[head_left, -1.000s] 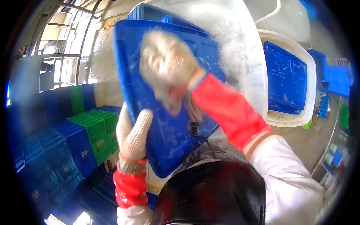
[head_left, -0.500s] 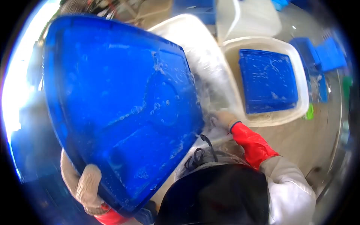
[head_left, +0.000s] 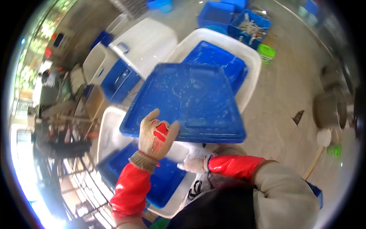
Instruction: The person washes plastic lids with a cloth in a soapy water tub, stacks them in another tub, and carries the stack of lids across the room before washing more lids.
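A blue lid-like tray (head_left: pixel 187 95) is tilted in front of me, above the right-hand white tub. My left hand (head_left: pixel 158 135), in a knit glove with red patches, is at its near-left edge; thumb and forefinger are spread in front of the tray, and no grip on it shows. My right hand (head_left: pixel 193 163), in a pale glove, is low below the tray's near edge. Its fingers look closed around or against something whitish that I cannot make out. Another blue tray (head_left: pixel 166 183) lies in the near white tub (head_left: pixel 108 129), below my hands.
The far white tub (head_left: pixel 251 82) holds a blue tray (head_left: pixel 217 57). Blue crates (head_left: pixel 215 15) and a green container (head_left: pixel 266 52) stand beyond it. At left are a white bin (head_left: pixel 146 45), a blue crate (head_left: pixel 120 80) and metal racks. A metal pot (head_left: pixel 329 108) stands at right.
The view has turned to the right. The tray has moved from the left, over the near tub, towards the far tub. My left hand's fingers now show in front of it; my right hand left its surface earlier.
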